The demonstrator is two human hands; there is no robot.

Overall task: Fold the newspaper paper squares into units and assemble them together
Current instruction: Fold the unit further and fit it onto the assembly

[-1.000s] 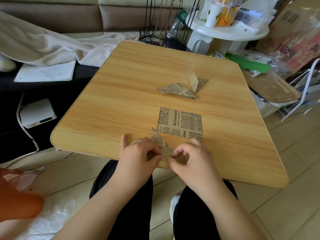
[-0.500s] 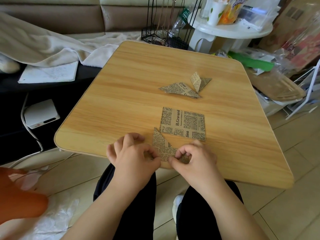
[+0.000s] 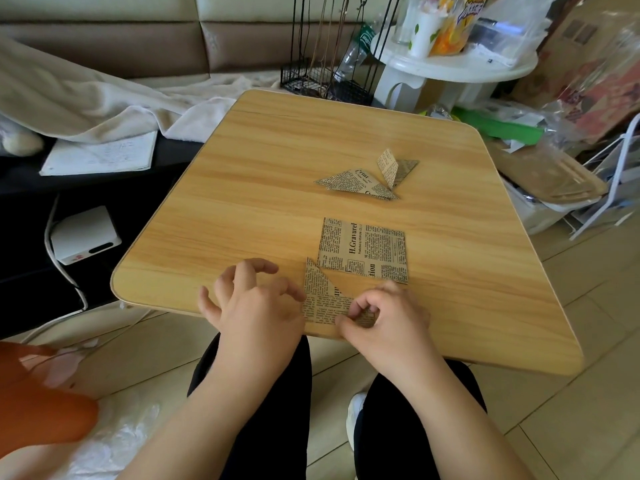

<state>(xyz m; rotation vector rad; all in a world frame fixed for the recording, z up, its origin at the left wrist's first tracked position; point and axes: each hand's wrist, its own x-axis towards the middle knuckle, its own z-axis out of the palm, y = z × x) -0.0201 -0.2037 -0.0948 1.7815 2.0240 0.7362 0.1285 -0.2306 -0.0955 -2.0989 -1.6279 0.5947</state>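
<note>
Folding one newspaper square into a unit at the near edge of the worktop (image 3: pixel 263 174), close to the body, presumably so both hands reach it squarely. Partly folded piece (image 3: pixel 322 299) lying flat between the hands, one pointed flap projecting toward the far side. Right hand (image 3: pixel 384 320) curled over the piece's right portion, thumb and forefinger pinching the paper, probably to set or sharpen a crease. Left hand (image 3: pixel 252 303) just to the left of the piece, fingers (image 3: pixel 266 266) spread and loosely bent, gripping nothing; contact of its fingertips with the paper's left edge not clearly resolved, though likely steadying the sheet against sliding.

Unfolded newspaper square (image 3: pixel 363 249) flat on the worktop just beyond the working piece, its near edge close to the flap's tip; kept within easy reach, apparently as next stock. Two finished folded units (image 3: pixel 367 178) farther away near the worktop's centre, touching or overlapping, one with a flap standing upright; set well apart from the working area, presumably awaiting assembly.

Stage judged early to middle: two units made, a third in hand, one square untouched, joining not yet begun. Main risk: thin paper shifting under a one-sided pinch and giving a skewed crease.
</note>
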